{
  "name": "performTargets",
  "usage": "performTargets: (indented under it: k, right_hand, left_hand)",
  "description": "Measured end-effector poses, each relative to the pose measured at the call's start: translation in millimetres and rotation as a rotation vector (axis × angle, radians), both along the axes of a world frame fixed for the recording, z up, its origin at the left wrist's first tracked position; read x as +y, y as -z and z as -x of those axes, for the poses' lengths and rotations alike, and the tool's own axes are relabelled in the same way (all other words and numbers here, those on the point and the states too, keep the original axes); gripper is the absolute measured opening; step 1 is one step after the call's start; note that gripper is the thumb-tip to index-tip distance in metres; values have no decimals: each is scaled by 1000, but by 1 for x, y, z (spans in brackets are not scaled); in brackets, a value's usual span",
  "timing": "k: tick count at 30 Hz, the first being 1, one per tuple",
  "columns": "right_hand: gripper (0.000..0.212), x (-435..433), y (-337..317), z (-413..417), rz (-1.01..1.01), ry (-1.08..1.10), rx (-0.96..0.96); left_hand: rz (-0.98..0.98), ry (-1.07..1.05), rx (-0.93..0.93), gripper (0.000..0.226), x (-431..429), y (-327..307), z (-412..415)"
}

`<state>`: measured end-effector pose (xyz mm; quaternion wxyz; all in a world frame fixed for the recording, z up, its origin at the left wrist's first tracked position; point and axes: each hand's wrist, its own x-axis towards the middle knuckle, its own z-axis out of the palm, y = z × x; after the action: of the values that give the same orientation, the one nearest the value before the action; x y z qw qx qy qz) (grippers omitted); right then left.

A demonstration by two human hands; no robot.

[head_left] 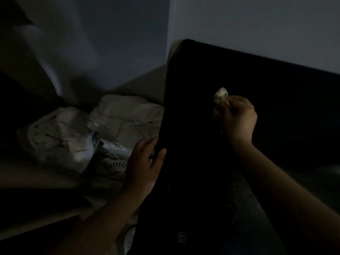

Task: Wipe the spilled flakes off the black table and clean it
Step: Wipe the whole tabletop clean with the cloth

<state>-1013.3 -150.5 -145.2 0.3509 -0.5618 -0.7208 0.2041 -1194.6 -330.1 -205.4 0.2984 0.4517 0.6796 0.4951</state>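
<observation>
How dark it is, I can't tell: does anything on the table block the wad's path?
Nothing visible does. The right hand holds the wad over the table; the left hand rests only at its left edge. Darkness may hide small things.

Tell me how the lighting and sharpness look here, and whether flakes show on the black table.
Head view: very dim, the flat black table top nearly featureless, flakes too faint to tell; head view: the pale crumpled wad gripped by the right hand is brightest; head view: everything is soft, the left hand at the table's edge included.
</observation>
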Motion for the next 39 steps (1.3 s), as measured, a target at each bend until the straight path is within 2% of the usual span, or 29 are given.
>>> performTargets:
  k: [3, 5, 7, 9, 11, 14, 16, 18, 21, 24, 25, 27, 28, 31, 33, 35, 39]
  right_hand:
    - [31, -6, 18, 4, 47, 8, -60]
    - [25, -30, 24, 19, -1, -81, -84]
    - [24, -61, 22, 30, -55, -190, -98]
    - [28, -91, 18, 31, 64, -270, -45]
    - [26, -107, 9, 23, 212, -329, 50]
    - [24, -89, -5, 5, 159, -261, 86]
    - [33, -66, -6, -1, 88, -123, 9]
    - [33, -67, 3, 8, 88, -35, -65]
    - [31, -121, 22, 29, 67, -108, -133]
    - [40, -190, 17, 23, 115, -265, -145]
    - [39, -205, 13, 16, 180, -307, -114]
    - [30, -215, -1, 4, 337, -364, 47]
    - [25, -210, -8, -1, 340, -375, 128]
    - [19, -174, -19, -22, 190, -117, 213]
    - [30, -155, -16, -31, 154, 8, 121]
    - [45, -161, -5, -26, 200, 31, 32]
    - [39, -228, 12, -3, 184, -45, -56]
  left_hand:
    - [7, -21, 18, 46, 0, -1, -2]
    - [9, -21, 47, 53, -1, -2, -3]
    - [19, -8, 72, 47, -3, -4, -2]
    - [33, 7, 63, 38, -9, -1, 3]
    - [60, 4, 45, 38, -21, 2, 12]
    - [122, 1, 76, 36, -38, 5, 28]
    - [135, -3, 109, 41, -46, -1, 34]
    - [159, 11, 106, 43, -52, -7, 35]
    - [235, 38, 176, 28, -64, -10, 37]
    - [279, 88, 226, 34, -82, -12, 44]
    - [291, 100, 234, 37, -87, -14, 45]
    - [306, 122, 228, 27, -95, -20, 47]
    - [303, 142, 230, 22, -99, -23, 47]
    - [281, 180, 242, 21, -111, -31, 46]
    - [306, 181, 221, 30, -119, -28, 47]
    - [359, 165, 206, 32, -129, -21, 49]
    - [383, 185, 205, 28, -139, -19, 49]
